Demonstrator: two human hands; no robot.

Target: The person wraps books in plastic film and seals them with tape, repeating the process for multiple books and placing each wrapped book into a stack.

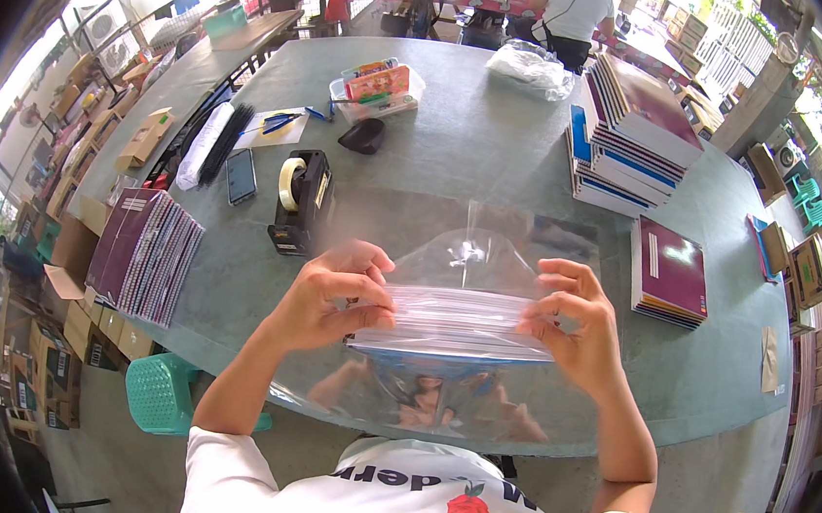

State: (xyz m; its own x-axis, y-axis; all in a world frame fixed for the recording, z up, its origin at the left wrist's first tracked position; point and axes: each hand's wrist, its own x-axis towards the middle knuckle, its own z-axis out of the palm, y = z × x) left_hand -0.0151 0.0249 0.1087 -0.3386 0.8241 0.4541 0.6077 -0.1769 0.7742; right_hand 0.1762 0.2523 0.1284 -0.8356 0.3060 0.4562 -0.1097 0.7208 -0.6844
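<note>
"Where was the notebook stack (460, 315)?"
"I saw it at the counter's (479, 150) near side; left hand (335, 291) and right hand (577, 315) pinched clear film (468, 271) at its ends. I judged it heavy, slippery, best gripped there."

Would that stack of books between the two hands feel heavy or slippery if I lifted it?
The stack of books is probably heavy for its size, since many layers are packed tightly. The clear plastic there looks shiny, so it might be slippery. It also looks thin and see-through, so probably floppy.
</note>
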